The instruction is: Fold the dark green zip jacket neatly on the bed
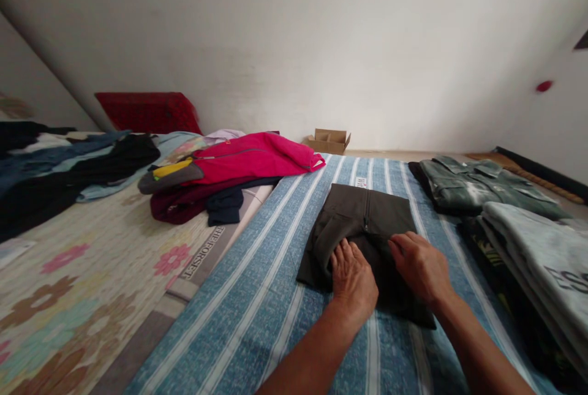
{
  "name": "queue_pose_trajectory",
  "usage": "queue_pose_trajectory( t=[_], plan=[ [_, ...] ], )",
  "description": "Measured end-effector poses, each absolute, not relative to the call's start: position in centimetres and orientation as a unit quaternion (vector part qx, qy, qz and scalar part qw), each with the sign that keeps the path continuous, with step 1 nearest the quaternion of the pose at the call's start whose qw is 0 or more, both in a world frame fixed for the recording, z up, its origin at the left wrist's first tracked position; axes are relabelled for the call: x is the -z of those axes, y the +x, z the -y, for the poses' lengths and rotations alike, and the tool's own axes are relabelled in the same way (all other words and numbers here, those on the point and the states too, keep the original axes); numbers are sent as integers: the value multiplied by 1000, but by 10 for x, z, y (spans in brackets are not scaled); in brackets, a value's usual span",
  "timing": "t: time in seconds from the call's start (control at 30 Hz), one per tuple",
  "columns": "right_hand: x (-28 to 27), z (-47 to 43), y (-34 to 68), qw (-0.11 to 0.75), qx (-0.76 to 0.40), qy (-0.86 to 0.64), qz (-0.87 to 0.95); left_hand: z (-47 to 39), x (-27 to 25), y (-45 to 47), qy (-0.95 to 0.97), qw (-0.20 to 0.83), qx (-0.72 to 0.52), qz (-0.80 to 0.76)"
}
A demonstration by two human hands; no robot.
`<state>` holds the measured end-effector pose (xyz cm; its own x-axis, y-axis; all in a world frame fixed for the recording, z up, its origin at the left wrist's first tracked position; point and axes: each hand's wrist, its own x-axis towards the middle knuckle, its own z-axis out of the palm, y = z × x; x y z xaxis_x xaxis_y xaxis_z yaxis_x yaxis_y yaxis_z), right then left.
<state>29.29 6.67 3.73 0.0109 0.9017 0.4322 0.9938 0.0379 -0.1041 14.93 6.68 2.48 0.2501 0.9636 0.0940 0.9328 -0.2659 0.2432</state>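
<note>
A dark olive-grey zip-up jacket (pixel 390 210) lies folded into a rough rectangle on the blue striped sheet (pixel 248 272). Its zipper runs down the middle of the far half, and the near part is bunched up around a raised fold. My left hand (pixel 354 278) rests on this bunched part, fingers stretched out, with the tips at the inner edge of the fold. On the near right side, my right hand (pixel 423 265) has its fingers curled and pinches the jacket's cloth. The right fingertips are partly hidden.
To the right lie a folded green patterned garment (pixel 482 184) and a stack of folded clothes (pixel 537 260). A pink jacket (pixel 257 159) tops a pile on the left, beside loose dark clothes (pixel 92 168) on a floral sheet (pixel 105 297). A cardboard box (pixel 327 142) stands by the wall.
</note>
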Motion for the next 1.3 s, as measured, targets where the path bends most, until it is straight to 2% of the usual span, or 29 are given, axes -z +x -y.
queue_pose_trajectory(
  t=[0.1, 0.4, 0.57, 0.8, 1.1, 1.2, 1.3],
  plan=[
    [-51, -76, 278, 211, 127, -618, 747, -70, -25, 153, 776, 68, -112, -617],
    [-63, -124, 250, 170, 58, -450, 875, -83, -25, 159, 758, 97, -124, -633],
    [-43, -132, 258, 189, 11, -450, 873, -82, -21, 162, 740, 112, -130, -651],
    [-33, -127, 264, 203, 5, -448, 871, -80, -15, 164, 729, 131, -132, -658],
    [-15, -131, 271, 228, -40, -475, 849, -69, -16, 169, 739, 81, -113, -659],
    [-12, -130, 272, 246, -52, -474, 844, -51, -25, 164, 759, 59, -141, -633],
    [-10, -128, 273, 258, -75, -482, 834, -33, -43, 139, 812, 107, -177, -546]
  ],
)
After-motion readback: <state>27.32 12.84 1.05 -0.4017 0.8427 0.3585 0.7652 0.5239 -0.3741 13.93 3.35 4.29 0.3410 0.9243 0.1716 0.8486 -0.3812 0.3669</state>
